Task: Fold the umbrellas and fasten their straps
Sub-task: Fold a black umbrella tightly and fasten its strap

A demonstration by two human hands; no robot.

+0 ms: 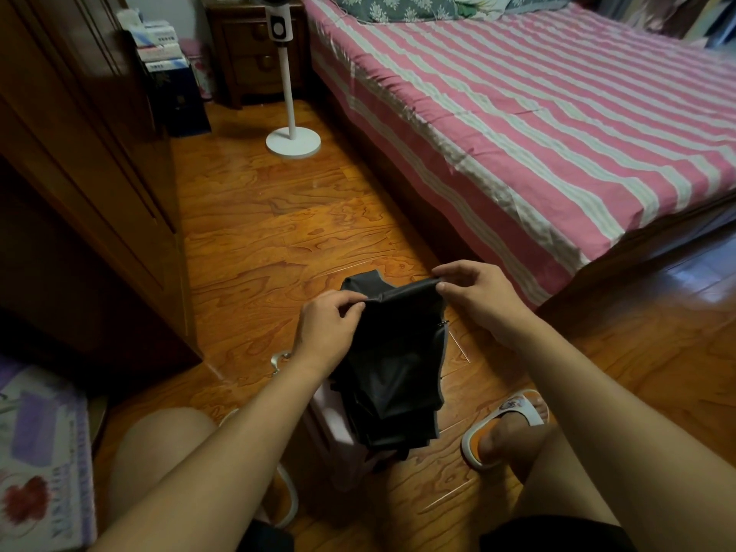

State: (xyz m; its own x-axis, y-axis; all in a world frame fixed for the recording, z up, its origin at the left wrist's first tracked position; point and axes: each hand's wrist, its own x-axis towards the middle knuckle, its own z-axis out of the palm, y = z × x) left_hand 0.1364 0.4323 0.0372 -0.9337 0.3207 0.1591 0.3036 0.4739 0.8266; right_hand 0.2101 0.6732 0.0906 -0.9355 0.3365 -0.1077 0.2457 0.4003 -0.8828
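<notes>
A black umbrella (392, 360) hangs between my knees above the wooden floor, its canopy collapsed in loose folds. My left hand (328, 332) pinches the upper edge of the black fabric at its left end. My right hand (474, 294) pinches the same edge at its right end, so the fabric is stretched between them. Thin metal rib tips stick out on the umbrella's right side. A pale pink umbrella (338, 436) lies under the black one, mostly hidden. No strap is visible.
A bed with a pink and white striped sheet (537, 125) fills the right. A white fan stand (292, 141) is on the floor ahead. A dark wooden wardrobe (87, 173) lines the left. A printed box (40, 452) sits at lower left. My sandalled foot (506, 428) is on the floor.
</notes>
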